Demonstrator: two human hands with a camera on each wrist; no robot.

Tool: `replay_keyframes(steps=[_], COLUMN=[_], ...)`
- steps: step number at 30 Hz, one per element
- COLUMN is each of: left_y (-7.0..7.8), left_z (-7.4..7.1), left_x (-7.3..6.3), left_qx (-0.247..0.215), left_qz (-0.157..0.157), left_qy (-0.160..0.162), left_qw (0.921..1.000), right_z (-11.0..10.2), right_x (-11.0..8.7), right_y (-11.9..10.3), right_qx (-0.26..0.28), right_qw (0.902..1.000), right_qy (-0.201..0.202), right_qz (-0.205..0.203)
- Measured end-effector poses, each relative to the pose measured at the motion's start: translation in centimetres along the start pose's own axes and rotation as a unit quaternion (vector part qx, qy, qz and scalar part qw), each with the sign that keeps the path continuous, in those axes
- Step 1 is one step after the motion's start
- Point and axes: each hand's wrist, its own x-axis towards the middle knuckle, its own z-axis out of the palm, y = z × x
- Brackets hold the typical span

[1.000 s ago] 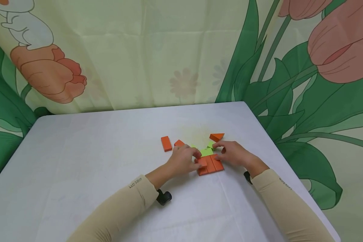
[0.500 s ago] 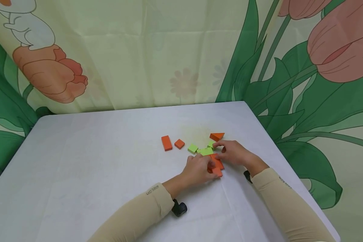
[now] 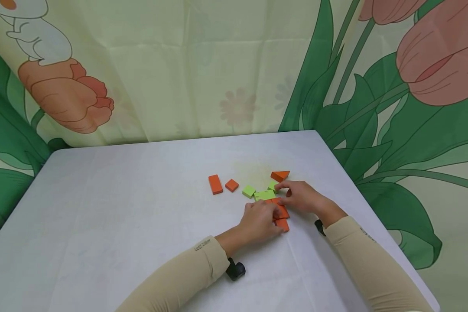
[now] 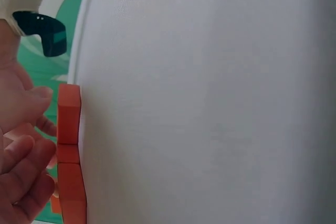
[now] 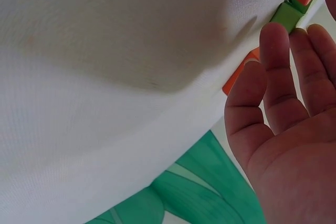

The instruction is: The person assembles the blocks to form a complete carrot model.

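Observation:
With thumb and fingertips, my left hand [image 3: 257, 222] pinches a small orange block [image 3: 283, 224] at the near edge of a group of flat orange blocks [image 3: 283, 211], partly hiding the group. My right hand [image 3: 302, 197] rests at the group's right side, fingers loosely extended. Its index fingertip is at a small light green block [image 3: 272, 185], its thumb over the orange ones. A longer light green block [image 3: 265, 195] borders the group's far side, and another green block [image 3: 248, 191] sits at its left corner. In the left wrist view, orange blocks [image 4: 69, 114] stand in a row beside fingers.
Behind the right fingertips lies an orange triangular block [image 3: 280, 175]. Off to the left are an orange rectangular block [image 3: 215, 184] and a small orange square block [image 3: 232, 185]. All lie on a white-covered table [image 3: 140, 208], whose right edge runs past the right forearm.
My left hand has carried the small orange block rightward and toward the near side, from above the orange group to its near edge. My right hand has stayed in place.

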Motion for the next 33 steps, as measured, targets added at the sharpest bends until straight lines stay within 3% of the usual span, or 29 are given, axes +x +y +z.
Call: replay_keyframes(steps=[9, 28, 33], left_y=[-0.2, 0.3, 0.1], left_z=[0.1, 1.2, 1.0], left_x=[0.1, 0.3, 0.5], left_qx=[0.007, 0.034, 0.014], left_qz=[-0.008, -0.03, -0.043], left_qy=[-0.01, 0.032, 0.012], left_qw=[0.9999, 0.9985, 0.9989], right_z=[0.0, 0.1, 0.1], right_x=[0.0, 0.3, 0.3], right_y=[0.2, 0.2, 0.1], right_qx=[-0.007, -0.012, -0.01], right_qw=[1.0, 0.9999, 0.9999], right_qy=[0.002, 0.0, 0.0], right_qz=[-0.004, 0.004, 0.003])
